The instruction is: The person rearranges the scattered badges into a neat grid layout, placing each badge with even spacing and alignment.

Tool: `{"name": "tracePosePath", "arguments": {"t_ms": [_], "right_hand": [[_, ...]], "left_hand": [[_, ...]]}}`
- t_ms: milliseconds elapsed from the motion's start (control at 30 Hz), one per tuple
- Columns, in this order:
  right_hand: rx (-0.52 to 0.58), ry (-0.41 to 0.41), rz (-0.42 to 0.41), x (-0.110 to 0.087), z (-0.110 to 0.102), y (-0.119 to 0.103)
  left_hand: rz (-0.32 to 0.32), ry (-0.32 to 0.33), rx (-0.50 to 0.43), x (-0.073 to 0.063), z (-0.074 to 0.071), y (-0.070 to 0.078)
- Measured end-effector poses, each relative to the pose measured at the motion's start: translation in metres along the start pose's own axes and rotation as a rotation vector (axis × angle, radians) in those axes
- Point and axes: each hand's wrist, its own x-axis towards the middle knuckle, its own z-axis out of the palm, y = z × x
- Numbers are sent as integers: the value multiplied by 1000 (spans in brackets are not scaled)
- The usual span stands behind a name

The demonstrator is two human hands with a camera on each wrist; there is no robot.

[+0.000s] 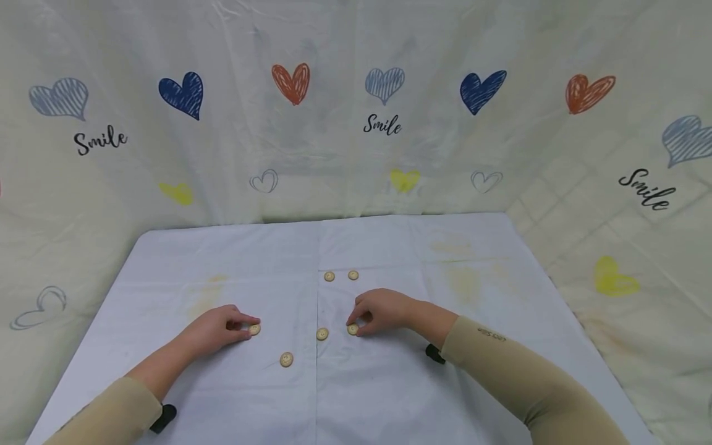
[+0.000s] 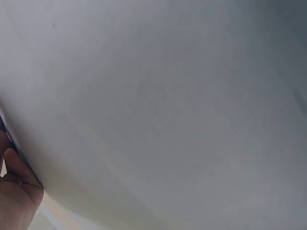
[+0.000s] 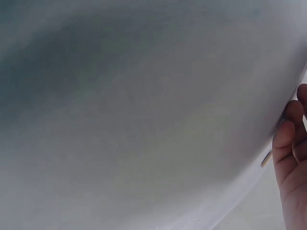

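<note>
In the head view, my left hand (image 1: 214, 330) pinches a round wooden button (image 1: 254, 329) between thumb and fingertips, low over the white cloth. My right hand (image 1: 384, 311) has its thumb and forefinger on either side of another wooden button (image 1: 353, 329), pinching it at the cloth. Between the hands lie two loose ones: a middle button (image 1: 322, 334) and a nearer button (image 1: 286, 359). Farther back sit a left back button (image 1: 329, 276) and a right back button (image 1: 353, 275), side by side. Only fingers and part of the palm show in each wrist view, at the edge.
A creased white cloth (image 1: 378, 395) with faint yellow stains covers the table. Behind and beside it hangs a pale curtain (image 1: 334, 142) printed with hearts and "Smile". A black object (image 1: 164, 418) is at the left cuff, and a similar black object (image 1: 435, 353) at the right cuff.
</note>
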Motion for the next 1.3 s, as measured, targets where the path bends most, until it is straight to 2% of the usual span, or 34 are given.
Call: {"name": "tracePosePath", "arguments": {"t_ms": [267,500,733,1100,1300], "right_hand": [[26,44,5,-6,-7,2],[18,69,33,-4,-13,9],[51,99,118,-8,-22,25],[75,167,285,-16,-30,62],[46,176,346,-14,-35,77]], "left_hand": [[9,3,7,2,1,-1],[-11,14,19,-4,2,-4],[0,18,14,-5,1,-1],[18,17,11,-3,1,-2],[22,15,12,-2,1,0]]}}
